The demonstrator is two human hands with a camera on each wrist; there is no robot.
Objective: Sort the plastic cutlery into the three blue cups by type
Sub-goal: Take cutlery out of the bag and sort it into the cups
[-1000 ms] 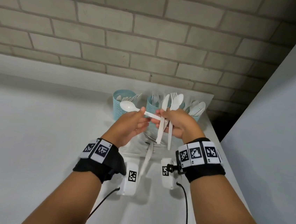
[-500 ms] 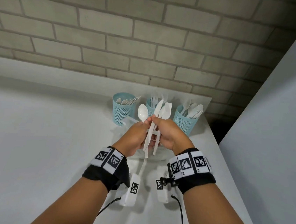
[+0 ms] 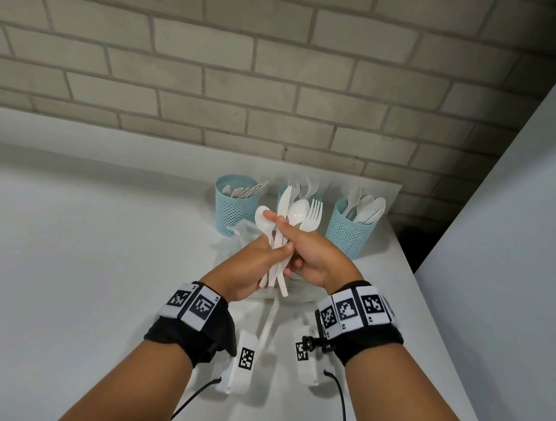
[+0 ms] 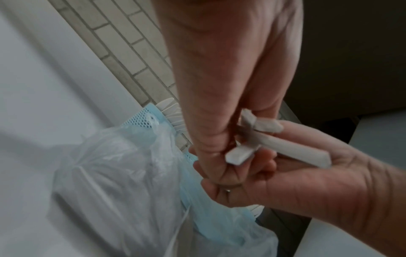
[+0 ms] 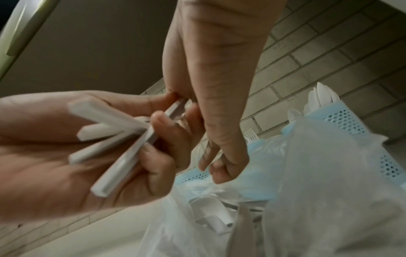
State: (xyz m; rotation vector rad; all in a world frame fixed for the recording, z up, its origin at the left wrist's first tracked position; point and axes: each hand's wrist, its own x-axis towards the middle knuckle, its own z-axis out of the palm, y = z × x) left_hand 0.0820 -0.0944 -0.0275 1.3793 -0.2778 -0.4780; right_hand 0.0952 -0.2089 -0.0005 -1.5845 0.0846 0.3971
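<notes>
Head view shows a fanned bunch of white plastic cutlery (image 3: pixel 283 241) raised above the white table (image 3: pixel 59 256): two spoons, a knife and a fork, heads up. Left hand (image 3: pixel 250 269) curls round the handles; right hand (image 3: pixel 313 255) pinches them from the other side, and which piece each finger holds is hidden. Behind stand three blue perforated cups (image 3: pixel 346 234) holding sorted pieces, the middle one mostly covered by the bunch. Below lies a crumpled clear plastic bag (image 5: pixel 318 191), its contents blurred in the right wrist view.
</notes>
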